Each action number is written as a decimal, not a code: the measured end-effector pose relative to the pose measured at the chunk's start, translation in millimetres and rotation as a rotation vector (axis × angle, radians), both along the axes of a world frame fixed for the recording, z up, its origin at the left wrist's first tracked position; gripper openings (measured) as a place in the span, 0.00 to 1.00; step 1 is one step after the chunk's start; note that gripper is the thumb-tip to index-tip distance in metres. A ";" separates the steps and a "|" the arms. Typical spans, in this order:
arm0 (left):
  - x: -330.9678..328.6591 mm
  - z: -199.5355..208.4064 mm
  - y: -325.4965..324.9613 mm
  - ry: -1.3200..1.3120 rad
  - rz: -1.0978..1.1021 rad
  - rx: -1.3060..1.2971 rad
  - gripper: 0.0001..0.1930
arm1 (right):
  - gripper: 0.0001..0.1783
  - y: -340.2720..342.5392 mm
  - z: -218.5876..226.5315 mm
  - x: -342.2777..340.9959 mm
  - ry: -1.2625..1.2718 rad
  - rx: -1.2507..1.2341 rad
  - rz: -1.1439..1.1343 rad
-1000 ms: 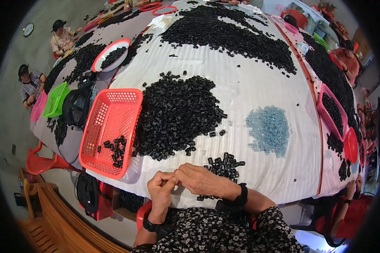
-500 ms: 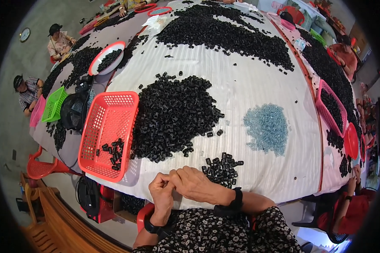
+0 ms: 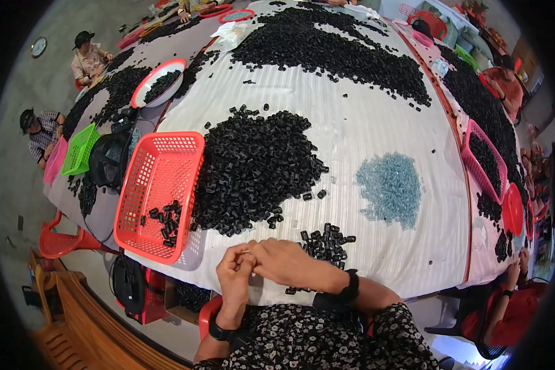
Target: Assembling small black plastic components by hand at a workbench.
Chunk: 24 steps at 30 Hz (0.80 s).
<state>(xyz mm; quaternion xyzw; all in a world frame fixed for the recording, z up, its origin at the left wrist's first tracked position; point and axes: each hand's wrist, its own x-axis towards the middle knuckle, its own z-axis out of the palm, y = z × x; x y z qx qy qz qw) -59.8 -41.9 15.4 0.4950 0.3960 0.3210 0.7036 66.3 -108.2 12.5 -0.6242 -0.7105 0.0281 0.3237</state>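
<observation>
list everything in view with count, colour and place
table cover: one, white, centre
large heap: many parts, black, left of centre
far heap: many, black, far end
small pile: many, black, near edge
clear pieces: many, pale blue, right of centre
large basket: one, red, left of large heap
basin: one, white with red rim, upper left
smaller baskets: several, green and pink, both sides
plastic chair: one, red, lower left
wall clock: one, pale, upper left
co-workers: at least four, varied clothes, both sides
left hand: one, bare, near edge
right hand: one, bare, touching left hand; anything pinched unclear
</observation>
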 end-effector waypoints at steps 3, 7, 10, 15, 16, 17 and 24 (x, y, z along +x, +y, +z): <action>-23.1 17.3 19.7 0.099 0.019 0.197 0.11 | 0.09 -3.3 16.3 40.7 0.010 -0.017 -0.106; -50.1 33.2 59.5 0.202 0.227 0.591 0.11 | 0.11 -9.9 8.1 63.6 -0.167 -0.190 -0.350; -62.2 34.4 89.8 0.341 0.371 0.911 0.11 | 0.11 -5.2 -6.4 58.1 -0.177 -0.236 -0.369; -62.2 42.0 108.8 0.795 0.413 1.311 0.13 | 0.11 -1.2 -11.3 51.2 -0.182 -0.192 -0.351; -56.6 42.3 105.8 0.923 0.494 1.523 0.14 | 0.11 -0.2 -12.8 50.3 -0.156 -0.188 -0.364; -50.6 41.9 100.3 0.922 0.498 1.524 0.14 | 0.12 1.2 -12.8 50.2 -0.130 -0.183 -0.374; 24.2 -0.9 38.4 0.384 -0.176 1.156 0.08 | 0.10 -0.8 7.0 60.2 0.057 0.042 -0.419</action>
